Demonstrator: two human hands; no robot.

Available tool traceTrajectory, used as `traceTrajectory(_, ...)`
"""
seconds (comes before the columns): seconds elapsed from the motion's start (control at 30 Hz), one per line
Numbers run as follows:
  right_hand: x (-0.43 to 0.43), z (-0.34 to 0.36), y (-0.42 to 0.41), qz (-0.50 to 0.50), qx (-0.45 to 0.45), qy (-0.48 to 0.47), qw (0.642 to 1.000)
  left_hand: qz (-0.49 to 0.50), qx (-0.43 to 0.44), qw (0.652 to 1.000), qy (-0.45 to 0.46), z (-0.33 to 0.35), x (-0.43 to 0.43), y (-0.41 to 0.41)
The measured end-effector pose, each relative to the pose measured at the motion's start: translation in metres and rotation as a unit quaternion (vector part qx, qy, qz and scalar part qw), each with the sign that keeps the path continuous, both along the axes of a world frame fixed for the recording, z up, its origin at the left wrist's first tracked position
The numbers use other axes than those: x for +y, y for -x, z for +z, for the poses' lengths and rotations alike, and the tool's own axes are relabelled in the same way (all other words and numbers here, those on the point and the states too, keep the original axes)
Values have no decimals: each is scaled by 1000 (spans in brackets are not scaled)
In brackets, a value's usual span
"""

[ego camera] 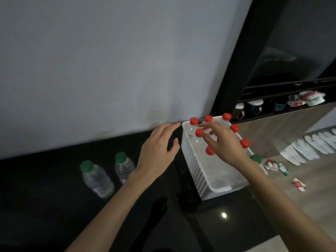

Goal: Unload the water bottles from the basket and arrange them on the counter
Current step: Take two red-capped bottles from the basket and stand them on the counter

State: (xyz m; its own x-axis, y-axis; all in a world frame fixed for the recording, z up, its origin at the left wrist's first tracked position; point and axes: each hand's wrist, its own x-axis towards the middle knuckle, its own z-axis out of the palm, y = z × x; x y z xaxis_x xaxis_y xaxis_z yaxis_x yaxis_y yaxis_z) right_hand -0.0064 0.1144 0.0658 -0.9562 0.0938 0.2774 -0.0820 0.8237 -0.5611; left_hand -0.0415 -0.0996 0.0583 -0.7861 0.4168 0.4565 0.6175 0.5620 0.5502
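A white plastic basket [200, 180] stands on the black counter [54, 206] at the right, filled with several clear water bottles with red caps [194, 121]; one green cap [256, 158] shows at its near right. Two green-capped bottles [96, 177] [124, 166] stand upright on the counter to the left. My right hand [223, 142] hovers over the basket with fingers spread above the red caps, holding nothing. My left hand [158, 151] is open just left of the basket's rim, fingers relaxed, holding nothing.
A grey wall [109, 70] rises behind the counter. To the right, a dark shelf holds mugs [254, 106] and packets. White slippers [309, 148] lie in a row and small sachets [298, 184] lie on the wooden surface at right.
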Motion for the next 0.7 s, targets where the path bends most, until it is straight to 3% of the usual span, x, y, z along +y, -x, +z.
traceTrajectory(0.2,107,-1,4,-9,-41,-32,999,-4,-55,998,-13,-6,109,16)
traceTrajectory(0.3,146,-11,17,6,-98,-72,993,24,-92,994,55,-20,145,29)
traceTrajectory(0.4,169,-24,34,29,-156,-93,983,46,-141,978,149,-37,157,39)
traceTrajectory(0.57,178,-45,54,49,-211,-133,967,100,-170,963,185,-56,159,42)
traceTrajectory(0.7,179,-58,62,58,-202,-169,963,84,-173,954,232,-61,156,45)
